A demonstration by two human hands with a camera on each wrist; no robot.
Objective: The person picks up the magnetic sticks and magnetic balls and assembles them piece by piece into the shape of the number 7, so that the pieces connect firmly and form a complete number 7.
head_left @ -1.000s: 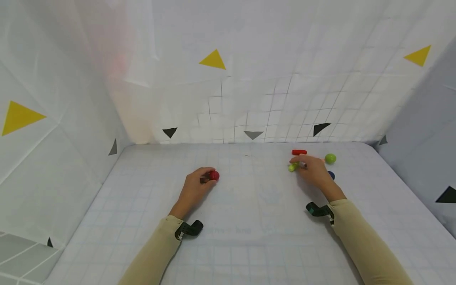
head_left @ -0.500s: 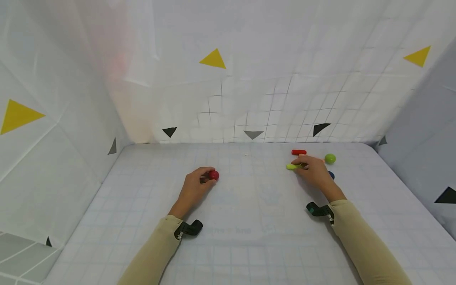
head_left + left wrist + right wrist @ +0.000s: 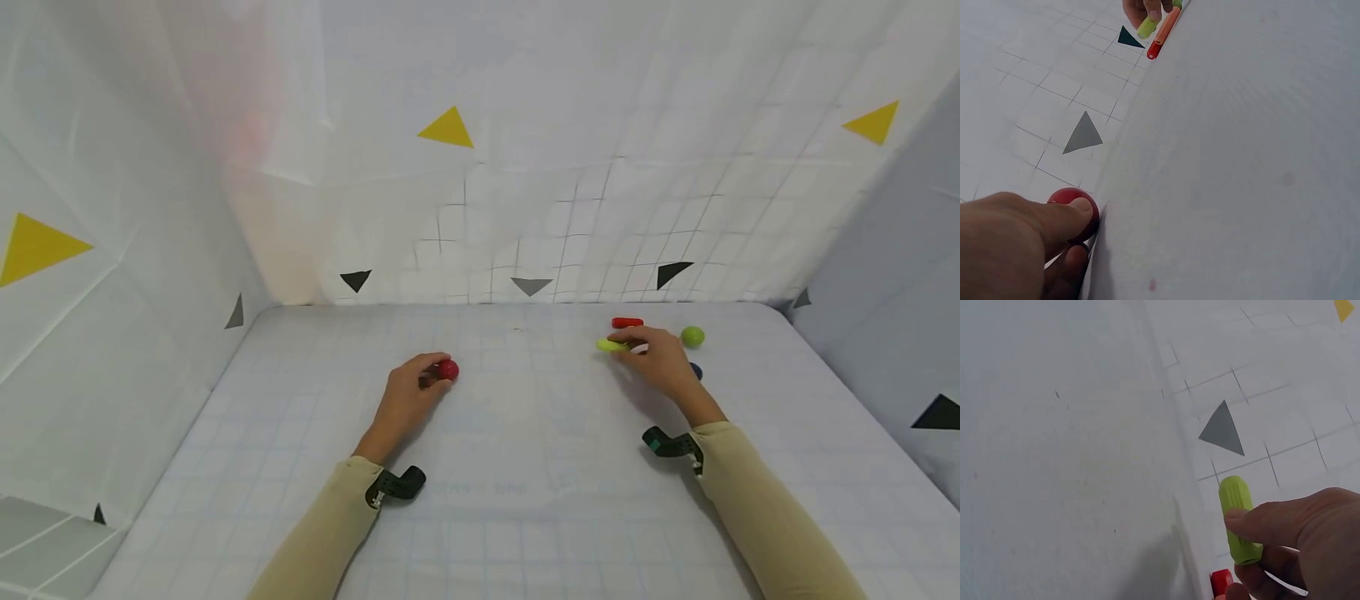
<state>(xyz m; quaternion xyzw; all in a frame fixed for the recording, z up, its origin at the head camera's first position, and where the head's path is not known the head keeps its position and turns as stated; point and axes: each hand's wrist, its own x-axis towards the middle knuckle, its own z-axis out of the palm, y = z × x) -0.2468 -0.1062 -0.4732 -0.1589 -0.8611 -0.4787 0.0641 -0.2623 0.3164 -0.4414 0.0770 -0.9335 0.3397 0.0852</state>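
Note:
My left hand [image 3: 405, 402] rests low over the white table on the left and pinches a red ball [image 3: 449, 370] between thumb and fingers. In the left wrist view the thumb lies across that ball [image 3: 1072, 206]. On the right side, my right hand [image 3: 663, 362] pinches a short yellow-green ribbed cylinder [image 3: 1235, 494], thumb on its side and fingers behind. It is held close over the table, its rounded end pointing away from the palm. A red cylinder [image 3: 627, 322] lies just beyond this hand. An orange cylinder [image 3: 1167, 28] beside it is mostly hidden in the head view.
A green ball [image 3: 692, 337] sits right of my right hand, and a dark blue ball [image 3: 697, 372] shows partly behind the wrist. White sheet walls with yellow, black and grey triangles enclose the table [image 3: 525, 450] at the back and sides.
My right hand has turned the yellow-green cylinder in its fingers and raised it slightly up and left. The left hand stays in place with the red ball.

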